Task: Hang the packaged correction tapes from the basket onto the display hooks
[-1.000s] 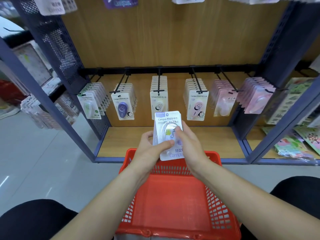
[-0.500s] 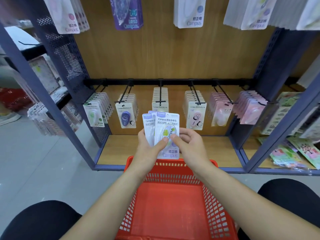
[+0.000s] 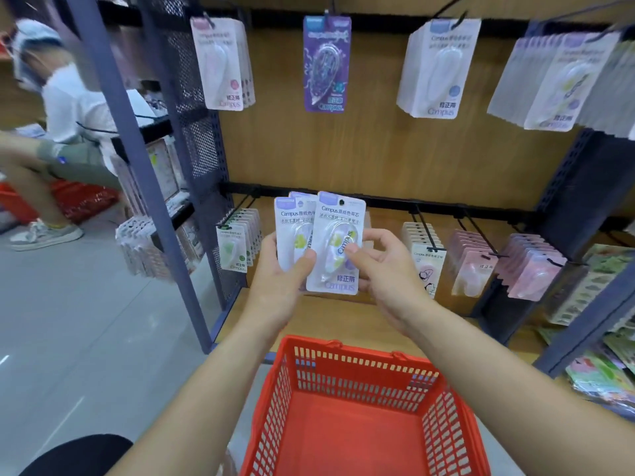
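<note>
Clearly, both held packs point(image 3: 336, 242) read "Campus".

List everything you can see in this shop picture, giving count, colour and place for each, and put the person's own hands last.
held correction tape packs: at least three, white cards, fanned at centre
basket: one, red, bottom centre below the hands
upper hanging packs: at least four groups, pinkish, purple, white, along the top hooks
lower hanging packs: four stacks showing, one greenish on the left, one white and two pink on the right
shelf frame: one, blue-grey, around a wooden back panel
seated person: one, white top, far left, blurred
left hand: one, grips the held packs from the left
right hand: one, pinches the frontmost of them from the right
</note>
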Action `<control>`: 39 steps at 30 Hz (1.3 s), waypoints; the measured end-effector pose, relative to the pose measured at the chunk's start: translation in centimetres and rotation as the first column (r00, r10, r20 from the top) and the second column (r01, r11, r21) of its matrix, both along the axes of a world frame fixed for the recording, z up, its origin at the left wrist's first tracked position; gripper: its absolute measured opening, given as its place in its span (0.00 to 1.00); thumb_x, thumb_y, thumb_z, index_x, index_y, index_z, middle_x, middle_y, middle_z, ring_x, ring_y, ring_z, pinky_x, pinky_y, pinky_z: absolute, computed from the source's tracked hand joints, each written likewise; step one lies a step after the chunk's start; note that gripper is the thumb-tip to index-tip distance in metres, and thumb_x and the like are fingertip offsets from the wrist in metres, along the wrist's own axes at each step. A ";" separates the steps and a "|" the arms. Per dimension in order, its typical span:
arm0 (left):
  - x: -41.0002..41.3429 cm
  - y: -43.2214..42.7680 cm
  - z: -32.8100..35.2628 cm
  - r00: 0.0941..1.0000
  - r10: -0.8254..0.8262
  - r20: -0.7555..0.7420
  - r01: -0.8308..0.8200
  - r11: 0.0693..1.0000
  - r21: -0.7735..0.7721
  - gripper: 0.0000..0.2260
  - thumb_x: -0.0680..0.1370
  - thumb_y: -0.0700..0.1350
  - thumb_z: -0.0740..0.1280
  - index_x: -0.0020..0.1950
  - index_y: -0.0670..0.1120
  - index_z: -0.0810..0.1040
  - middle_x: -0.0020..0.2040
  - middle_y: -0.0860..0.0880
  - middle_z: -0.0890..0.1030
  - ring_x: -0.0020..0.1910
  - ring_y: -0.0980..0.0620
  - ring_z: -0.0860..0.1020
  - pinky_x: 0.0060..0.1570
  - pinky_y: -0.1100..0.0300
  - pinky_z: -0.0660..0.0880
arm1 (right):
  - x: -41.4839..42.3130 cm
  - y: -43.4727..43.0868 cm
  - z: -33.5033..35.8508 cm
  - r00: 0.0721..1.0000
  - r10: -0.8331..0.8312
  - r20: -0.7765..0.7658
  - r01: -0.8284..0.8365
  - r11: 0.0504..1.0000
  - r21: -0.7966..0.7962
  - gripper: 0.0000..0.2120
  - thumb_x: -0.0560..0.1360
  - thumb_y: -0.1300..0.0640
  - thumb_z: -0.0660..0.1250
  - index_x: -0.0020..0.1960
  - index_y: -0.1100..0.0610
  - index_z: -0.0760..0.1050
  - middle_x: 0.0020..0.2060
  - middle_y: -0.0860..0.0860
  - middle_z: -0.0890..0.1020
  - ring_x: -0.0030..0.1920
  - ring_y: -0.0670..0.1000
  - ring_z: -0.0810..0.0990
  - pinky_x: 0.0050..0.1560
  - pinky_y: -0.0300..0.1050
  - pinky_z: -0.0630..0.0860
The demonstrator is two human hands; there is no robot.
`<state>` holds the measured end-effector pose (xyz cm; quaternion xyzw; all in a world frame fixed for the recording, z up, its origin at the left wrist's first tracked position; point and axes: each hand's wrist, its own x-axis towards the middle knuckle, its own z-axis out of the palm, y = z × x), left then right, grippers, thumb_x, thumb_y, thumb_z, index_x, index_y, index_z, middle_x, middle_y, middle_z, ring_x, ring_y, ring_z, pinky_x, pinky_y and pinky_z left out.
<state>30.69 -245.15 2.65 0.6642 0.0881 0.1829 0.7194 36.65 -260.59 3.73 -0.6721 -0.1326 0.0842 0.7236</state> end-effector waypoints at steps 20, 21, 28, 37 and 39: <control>1.4 9.1 6.7 0.969 0.181 0.168 -0.198 0.976 0.089 0.20 0.78 0.44 0.74 0.67 0.53 0.73 0.60 0.57 0.82 0.53 0.64 0.82 0.53 0.59 0.80 | 2.5 9.2 8.6 0.989 0.080 0.123 -0.079 0.997 -0.015 0.11 0.81 0.56 0.68 0.62 0.55 0.72 0.49 0.54 0.88 0.47 0.54 0.88 0.45 0.54 0.85; 1.8 8.6 6.7 0.970 0.178 0.168 -0.195 0.977 0.089 0.20 0.77 0.44 0.74 0.66 0.53 0.73 0.59 0.57 0.83 0.52 0.64 0.82 0.53 0.60 0.80 | 2.5 8.6 8.5 0.991 0.062 0.117 -0.063 0.998 0.001 0.12 0.81 0.56 0.69 0.62 0.56 0.72 0.49 0.54 0.88 0.47 0.54 0.88 0.44 0.53 0.85; 3.5 3.1 6.6 0.984 0.074 0.163 -0.092 0.990 0.109 0.20 0.77 0.41 0.75 0.67 0.48 0.74 0.58 0.55 0.83 0.50 0.64 0.83 0.44 0.69 0.79 | 2.4 2.0 7.9 0.990 -0.043 0.137 0.038 0.999 0.036 0.11 0.80 0.55 0.70 0.60 0.57 0.74 0.47 0.54 0.88 0.46 0.54 0.88 0.40 0.48 0.83; 5.3 -5.7 7.5 0.992 -0.045 0.121 0.027 0.989 0.147 0.19 0.77 0.43 0.75 0.65 0.51 0.75 0.56 0.56 0.85 0.52 0.60 0.84 0.43 0.64 0.81 | 2.4 -7.3 7.8 0.971 -0.202 0.132 0.199 0.979 0.033 0.11 0.79 0.52 0.71 0.52 0.60 0.78 0.42 0.54 0.88 0.45 0.55 0.88 0.48 0.53 0.83; 6.0 -7.9 7.9 0.991 -0.073 0.116 0.055 0.987 0.152 0.20 0.76 0.44 0.75 0.66 0.50 0.75 0.56 0.56 0.85 0.51 0.60 0.84 0.40 0.67 0.80 | 2.8 -9.6 8.1 0.961 -0.238 0.138 0.236 0.971 0.031 0.10 0.79 0.53 0.71 0.52 0.60 0.79 0.43 0.55 0.88 0.46 0.56 0.88 0.51 0.57 0.83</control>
